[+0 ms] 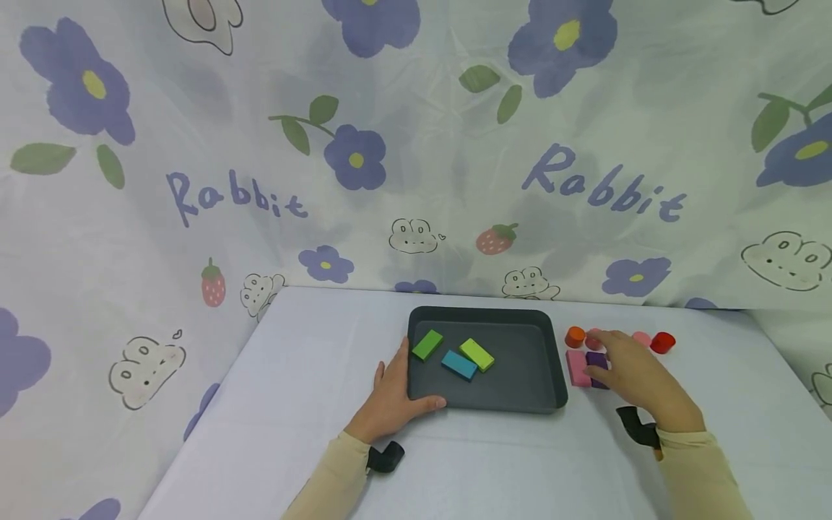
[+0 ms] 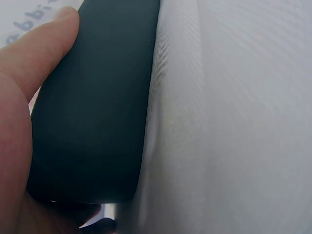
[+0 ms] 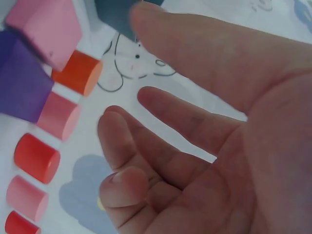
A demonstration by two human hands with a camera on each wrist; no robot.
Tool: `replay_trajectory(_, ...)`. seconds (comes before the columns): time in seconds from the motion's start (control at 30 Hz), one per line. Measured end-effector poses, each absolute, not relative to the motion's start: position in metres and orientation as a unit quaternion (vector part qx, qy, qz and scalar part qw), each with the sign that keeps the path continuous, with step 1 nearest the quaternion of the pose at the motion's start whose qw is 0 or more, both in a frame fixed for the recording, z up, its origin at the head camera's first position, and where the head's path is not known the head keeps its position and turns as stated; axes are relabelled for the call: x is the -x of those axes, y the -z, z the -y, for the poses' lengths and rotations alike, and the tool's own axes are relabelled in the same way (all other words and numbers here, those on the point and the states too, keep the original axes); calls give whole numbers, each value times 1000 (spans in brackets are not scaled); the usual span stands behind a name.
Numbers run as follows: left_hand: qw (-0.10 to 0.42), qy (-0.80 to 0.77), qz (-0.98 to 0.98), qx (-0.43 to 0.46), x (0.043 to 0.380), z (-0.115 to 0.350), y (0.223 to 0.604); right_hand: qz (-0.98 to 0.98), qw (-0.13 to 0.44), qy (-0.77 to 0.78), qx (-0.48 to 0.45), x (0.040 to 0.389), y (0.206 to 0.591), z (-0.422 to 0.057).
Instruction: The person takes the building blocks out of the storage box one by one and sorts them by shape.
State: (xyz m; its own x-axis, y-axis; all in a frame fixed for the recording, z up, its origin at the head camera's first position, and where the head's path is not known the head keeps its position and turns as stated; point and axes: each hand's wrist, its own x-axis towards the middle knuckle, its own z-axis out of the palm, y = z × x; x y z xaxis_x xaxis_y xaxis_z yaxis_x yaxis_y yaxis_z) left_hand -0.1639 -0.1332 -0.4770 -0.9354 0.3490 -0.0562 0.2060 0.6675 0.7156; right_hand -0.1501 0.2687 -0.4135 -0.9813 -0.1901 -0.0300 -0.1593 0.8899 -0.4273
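A dark grey tray lies on the white table with a green block, a yellow-green block and a blue block in it. My left hand holds the tray's near left corner, thumb along the front rim and fingers by the left side. To the tray's right, my right hand hovers over a purple block, which has a pink block beside it. Nothing shows between the right hand's spread thumb and fingers in the right wrist view.
Behind the two blocks runs a row of short cylinders, among them an orange one, a pink one and a red one. The right hand partly covers this row. A patterned curtain hangs at the table's back edge.
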Motion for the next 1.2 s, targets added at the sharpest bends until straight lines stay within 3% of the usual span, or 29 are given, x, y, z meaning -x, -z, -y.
replay_trajectory(0.27, 94, -380, -907, -154, 163, 134, 478, -963, 0, 243, 114, 151, 416, -257)
replay_trajectory(1.2, 93, -373, -910, -154, 164, 134, 477, -943, -37, 303, 134, 159, 428, -213)
